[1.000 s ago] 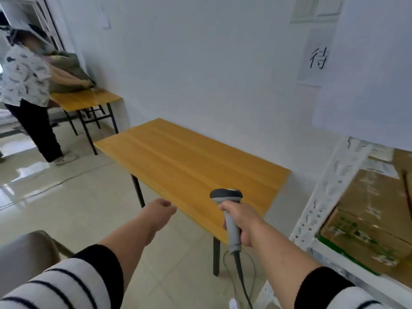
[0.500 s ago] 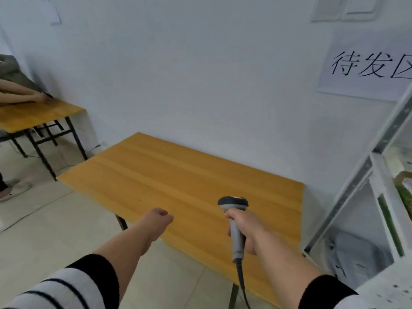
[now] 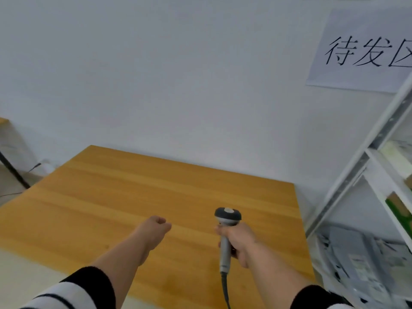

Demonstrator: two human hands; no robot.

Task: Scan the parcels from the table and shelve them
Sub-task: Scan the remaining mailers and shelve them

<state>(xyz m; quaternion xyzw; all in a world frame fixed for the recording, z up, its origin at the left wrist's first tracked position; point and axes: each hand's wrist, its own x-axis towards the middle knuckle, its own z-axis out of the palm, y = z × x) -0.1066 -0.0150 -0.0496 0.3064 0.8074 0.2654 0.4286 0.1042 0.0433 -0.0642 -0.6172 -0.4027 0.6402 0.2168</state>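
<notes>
Over table (image 3: 138, 192) near edge: scanner (image 3: 226, 233) gripped in right hand (image 3: 239, 244); left hand (image 3: 156, 228) curled, nothing held. No parcels seen on table; some stacked on shelf (image 3: 365, 157) at right. Scanning step judged pending; next parcel must be found.

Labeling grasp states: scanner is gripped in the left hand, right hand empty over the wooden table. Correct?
Sides are swapped. In the head view the right hand grips the scanner; the left hand is empty, fingers curled, over the wooden table.
</notes>
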